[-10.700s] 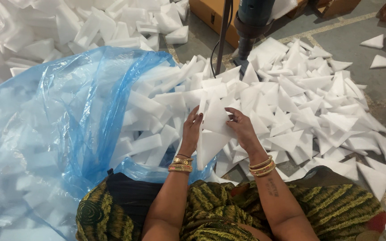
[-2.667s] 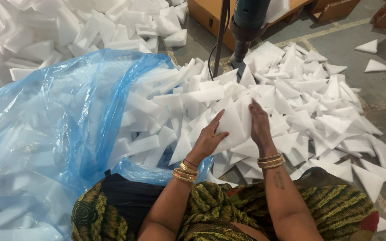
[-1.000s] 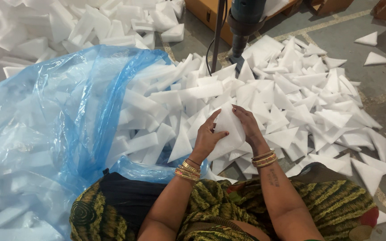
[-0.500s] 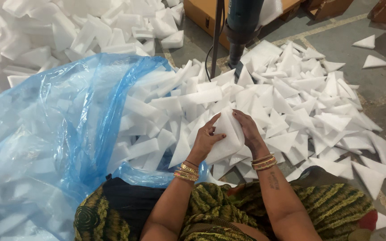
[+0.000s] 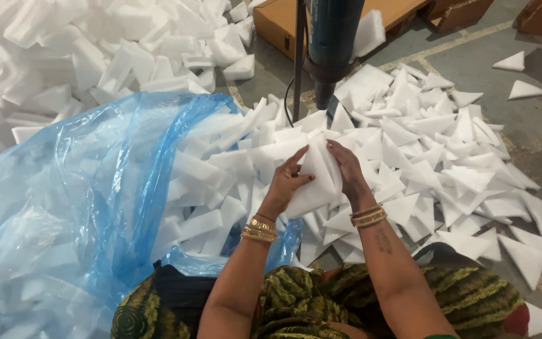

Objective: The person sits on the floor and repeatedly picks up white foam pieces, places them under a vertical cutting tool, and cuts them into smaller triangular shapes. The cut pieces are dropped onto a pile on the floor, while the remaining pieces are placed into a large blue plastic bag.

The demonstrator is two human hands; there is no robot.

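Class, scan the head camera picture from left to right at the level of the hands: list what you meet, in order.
Blue plastic bag → left hand → white foam stack held between both hands → right hand → heap of white foam triangles on the floor.

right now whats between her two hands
In the head view, a stack of white foam triangles sits pressed between the left hand and right hand.

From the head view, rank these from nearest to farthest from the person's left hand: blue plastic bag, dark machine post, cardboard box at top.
From the left hand:
1. Blue plastic bag, to its left.
2. Dark machine post, up and right.
3. Cardboard box, at the top edge.
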